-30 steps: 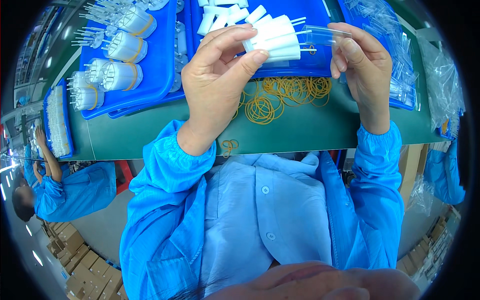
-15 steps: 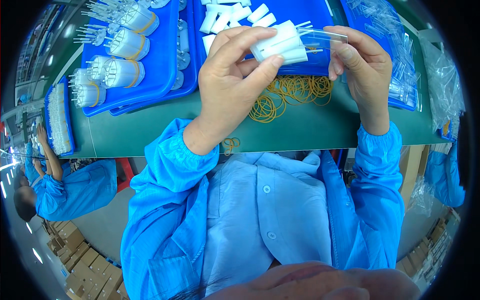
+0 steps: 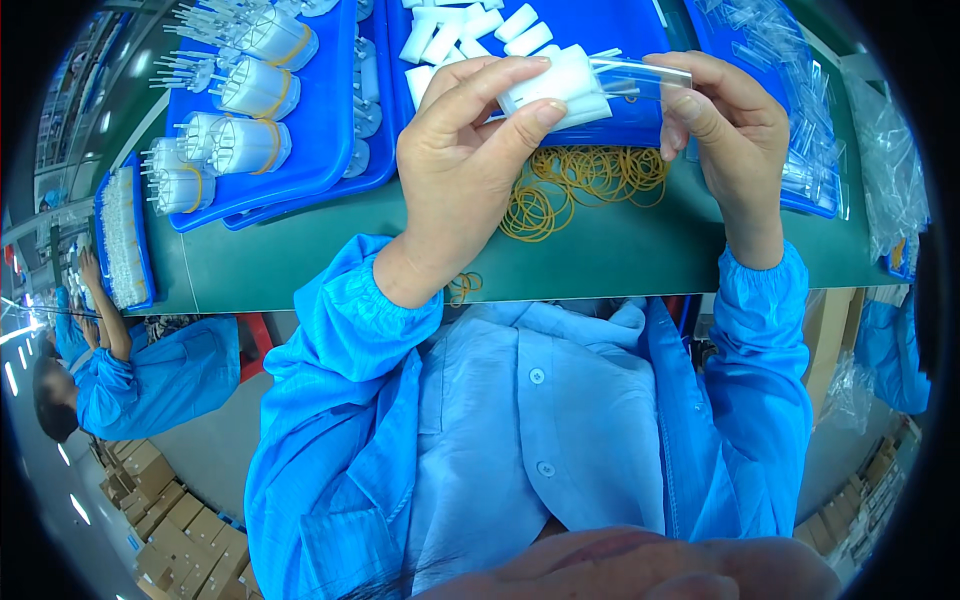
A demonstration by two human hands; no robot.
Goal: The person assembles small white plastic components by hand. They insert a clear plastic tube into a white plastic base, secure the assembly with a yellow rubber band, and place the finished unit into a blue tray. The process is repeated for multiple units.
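My left hand (image 3: 470,130) is closed round a bundle of white cylinders (image 3: 556,84), held above the table between fingers and thumb. Thin rods (image 3: 608,54) stick out of the bundle's right end. Between thumb and fingertips, my right hand (image 3: 730,125) pinches a clear plastic strip (image 3: 640,76), whose left end reaches the bundle's right end. How far it goes in among the cylinders, I cannot tell. Below both hands lies a heap of yellow rubber bands (image 3: 585,190), with a few more rubber bands (image 3: 464,287) near the table's front edge.
At the left, a blue tray (image 3: 300,188) holds banded white bundles (image 3: 250,145) with rods. Loose white cylinders (image 3: 440,45) lie in a middle blue tray (image 3: 600,22). Clear strips (image 3: 800,120) fill a right-hand tray. A co-worker (image 3: 150,375) sits at the far left.
The bundle in my left hand has turned a little. My right hand and the clear strip have shifted only slightly; both hands keep their hold.
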